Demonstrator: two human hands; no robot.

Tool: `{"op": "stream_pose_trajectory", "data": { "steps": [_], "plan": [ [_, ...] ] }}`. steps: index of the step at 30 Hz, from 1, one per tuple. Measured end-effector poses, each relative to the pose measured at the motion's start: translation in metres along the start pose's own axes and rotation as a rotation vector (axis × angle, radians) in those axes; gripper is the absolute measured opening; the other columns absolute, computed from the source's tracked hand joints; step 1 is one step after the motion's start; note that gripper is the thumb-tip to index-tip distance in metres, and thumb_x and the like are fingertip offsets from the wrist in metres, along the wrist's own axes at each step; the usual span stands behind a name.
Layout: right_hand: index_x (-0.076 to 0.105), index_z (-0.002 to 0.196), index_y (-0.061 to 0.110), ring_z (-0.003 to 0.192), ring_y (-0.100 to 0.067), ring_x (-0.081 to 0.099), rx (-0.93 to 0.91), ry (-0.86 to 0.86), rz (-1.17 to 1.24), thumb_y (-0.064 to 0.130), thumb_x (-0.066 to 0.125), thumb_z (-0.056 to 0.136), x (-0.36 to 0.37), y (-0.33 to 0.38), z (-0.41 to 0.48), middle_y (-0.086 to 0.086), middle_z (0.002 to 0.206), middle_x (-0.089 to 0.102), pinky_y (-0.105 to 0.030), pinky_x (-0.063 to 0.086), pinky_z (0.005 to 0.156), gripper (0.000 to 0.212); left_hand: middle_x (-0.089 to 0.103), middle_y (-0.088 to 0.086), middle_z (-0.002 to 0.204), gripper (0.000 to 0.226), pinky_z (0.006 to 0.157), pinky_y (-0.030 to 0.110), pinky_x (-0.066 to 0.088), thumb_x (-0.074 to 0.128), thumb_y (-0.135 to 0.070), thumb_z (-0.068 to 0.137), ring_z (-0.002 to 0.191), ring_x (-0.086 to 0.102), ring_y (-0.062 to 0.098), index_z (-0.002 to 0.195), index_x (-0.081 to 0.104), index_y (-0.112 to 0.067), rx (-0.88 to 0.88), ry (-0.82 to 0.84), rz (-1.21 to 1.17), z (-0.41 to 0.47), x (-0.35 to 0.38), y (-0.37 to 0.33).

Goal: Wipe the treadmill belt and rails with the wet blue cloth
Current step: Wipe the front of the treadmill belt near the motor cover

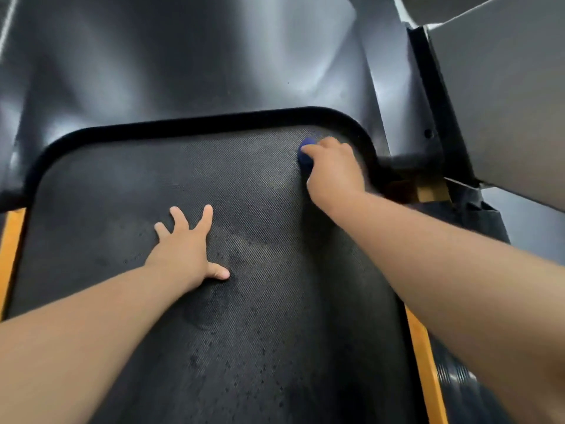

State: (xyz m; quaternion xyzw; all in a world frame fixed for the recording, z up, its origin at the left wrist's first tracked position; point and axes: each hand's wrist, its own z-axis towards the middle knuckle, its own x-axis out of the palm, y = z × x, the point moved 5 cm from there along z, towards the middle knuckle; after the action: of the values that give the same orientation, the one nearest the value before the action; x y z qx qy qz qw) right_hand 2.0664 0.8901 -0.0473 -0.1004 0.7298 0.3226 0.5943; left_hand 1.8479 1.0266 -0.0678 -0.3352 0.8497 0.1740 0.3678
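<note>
Glossy black motor cover (183,56), grey upright (504,102)

Exercise space, either a gym or a home workout corner (the view is too close to tell which). A treadmill (195,123) fills the frame. It has a black dimpled running belt (260,316), yellow-orange edge strips (423,356) along both sides, a ribbed black side rail (458,384) at right, a glossy dark motor hood (183,62) in front, and a grey upright (504,102) rising at right.
</note>
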Motion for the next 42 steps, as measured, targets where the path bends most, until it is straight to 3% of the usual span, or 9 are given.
{"op": "stream_pose_trajectory", "data": {
  "steps": [5,12,14,18,26,33,36,38,42],
  "plan": [
    [0.057,0.125,0.023,0.107,-0.024,0.04,-0.374,0.202,0.135,0.009,0.052,0.086,0.035,0.056,-0.068,0.001,0.122,0.052,-0.036,0.043,0.087,0.042,-0.02,0.017,0.154,0.128,0.108,0.057,0.028,0.076,-0.06,0.064,0.14,-0.003,0.048,0.147,-0.019,-0.037,-0.001,-0.006,0.002,0.001,-0.001,0.0],
    [0.065,0.111,0.021,0.107,-0.03,0.043,0.053,-0.05,0.047,0.007,0.05,0.083,-0.003,0.002,0.015,-0.005,0.117,0.051,-0.03,0.039,0.078,0.035,-0.021,0.015,0.154,0.129,0.109,0.058,0.027,0.077,-0.06,0.063,0.141,-0.004,0.047,0.146,-0.02,-0.038,0.014,0.003,-0.008,0.003,0.0,0.003],
    [0.062,0.113,0.019,0.104,-0.028,0.042,-0.087,-0.011,0.054,0.008,0.049,0.084,0.012,0.026,-0.009,-0.005,0.116,0.052,-0.028,0.035,0.073,0.033,-0.022,0.017,0.153,0.129,0.108,0.059,0.029,0.076,-0.06,0.063,0.14,-0.005,0.048,0.146,-0.02,-0.037,0.008,0.004,-0.003,0.003,0.001,0.001],
    [0.066,0.113,0.015,0.09,-0.03,0.049,-0.416,0.081,0.19,0.002,0.06,0.078,0.049,0.073,-0.081,-0.007,0.104,0.059,-0.041,0.051,0.073,0.038,-0.023,0.017,0.152,0.129,0.105,0.06,0.031,0.076,-0.06,0.064,0.14,-0.005,0.049,0.146,-0.02,-0.038,0.005,-0.004,-0.004,0.003,-0.001,0.0],
    [0.066,0.112,0.025,0.102,-0.031,0.043,0.007,-0.135,0.101,0.007,0.05,0.085,0.006,0.004,0.005,-0.005,0.115,0.052,-0.032,0.041,0.079,0.036,-0.024,0.015,0.153,0.127,0.105,0.061,0.03,0.078,-0.056,0.064,0.141,-0.007,0.047,0.146,-0.019,-0.04,0.027,0.003,-0.04,0.001,0.0,0.002],
    [0.068,0.108,0.016,0.078,-0.032,0.052,-0.507,-0.062,0.114,0.013,0.045,0.078,0.053,0.049,-0.087,-0.007,0.101,0.062,-0.041,0.052,0.065,0.037,-0.024,0.012,0.152,0.129,0.101,0.063,0.036,0.078,-0.06,0.062,0.14,-0.008,0.046,0.144,-0.019,-0.043,0.012,-0.024,-0.059,0.003,0.002,0.002],
    [0.069,0.107,0.021,0.087,-0.035,0.051,-0.266,-0.196,0.052,0.007,0.053,0.079,0.02,0.02,-0.022,-0.008,0.106,0.062,-0.042,0.05,0.073,0.035,-0.022,0.013,0.154,0.128,0.104,0.061,0.032,0.077,-0.06,0.062,0.141,-0.006,0.047,0.146,-0.018,-0.041,0.036,-0.029,-0.045,0.002,0.0,0.003],
    [0.064,0.116,0.029,0.101,-0.033,0.045,-0.094,-0.145,-0.062,0.011,0.053,0.084,0.007,0.0,0.002,-0.002,0.117,0.058,-0.038,0.044,0.081,0.038,-0.021,0.014,0.154,0.127,0.106,0.059,0.029,0.077,-0.059,0.063,0.141,-0.005,0.047,0.146,-0.017,-0.04,0.038,-0.024,-0.047,0.0,0.001,0.003],
    [0.063,0.117,0.029,0.103,-0.029,0.045,-0.139,-0.15,-0.08,0.014,0.054,0.077,0.02,0.011,-0.063,0.0,0.129,0.055,-0.037,0.041,0.078,0.045,-0.024,0.012,0.153,0.127,0.103,0.062,0.033,0.077,-0.059,0.064,0.141,-0.009,0.046,0.146,-0.018,-0.041,0.034,-0.021,-0.068,0.001,0.0,0.005]
  ]
}}
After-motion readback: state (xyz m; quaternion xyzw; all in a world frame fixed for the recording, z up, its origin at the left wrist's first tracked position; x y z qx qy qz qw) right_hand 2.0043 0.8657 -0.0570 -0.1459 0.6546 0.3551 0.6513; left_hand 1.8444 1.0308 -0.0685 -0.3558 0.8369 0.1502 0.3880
